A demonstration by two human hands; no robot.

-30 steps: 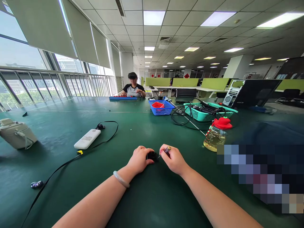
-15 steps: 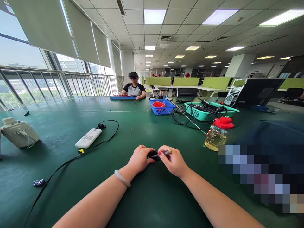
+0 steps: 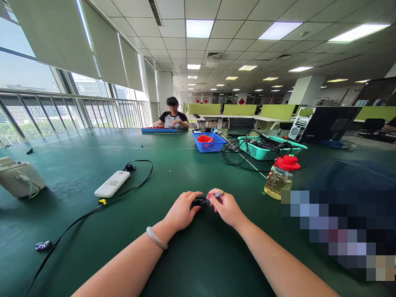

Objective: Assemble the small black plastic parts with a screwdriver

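Note:
My left hand, with a pale bangle on its wrist, grips a small black object against the green table. Its fingers partly cover the object, so its exact kind is hidden. In my right hand a slim pen-like tool is pinched between thumb and fingers. The tool's gold-coloured end points up to the right, and its thin dark tip reaches down left to the black object. Whether the tip touches it I cannot tell.
Left lie a white power bank with a black strap and a beige bag. A red-lidded bottle, a green basket of cables and a blue basket stand right of centre. A person sits across the table.
The pen-like tool is tilted a little more steeply, and its thin tip shows more plainly. My view has shifted slightly. Across the table, the other person's hand has lifted from the tabletop.

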